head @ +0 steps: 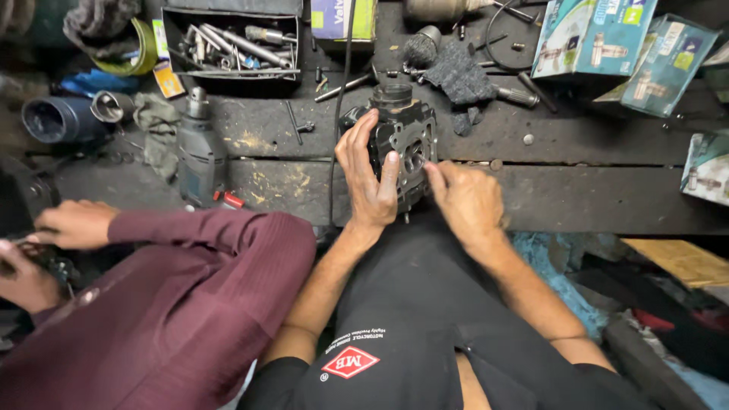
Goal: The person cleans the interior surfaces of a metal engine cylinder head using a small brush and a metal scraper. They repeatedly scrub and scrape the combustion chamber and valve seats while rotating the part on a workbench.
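— Head view: what have you got hold of?

— One black engine cylinder head [406, 140], standing on the dark workbench [577, 197] at its near edge, right in front of me. My left hand [368, 178] grips its left side, fingers spread over the top and thumb pressed on the face toward me. My right hand [467, 199] touches its lower right corner, fingers drawn together with the tips against the metal.

— How many hands in all?

— Four. My two, plus two of the person in the maroon sleeve [205, 250] at my left, busy with something dark I cannot make out.

— And on the bench?

— One grey power drill [199, 148] lying left of the head, one black tray of tools [231, 47] behind it, one grey rag [459, 76], and three teal printed boxes [592, 34] at the right.
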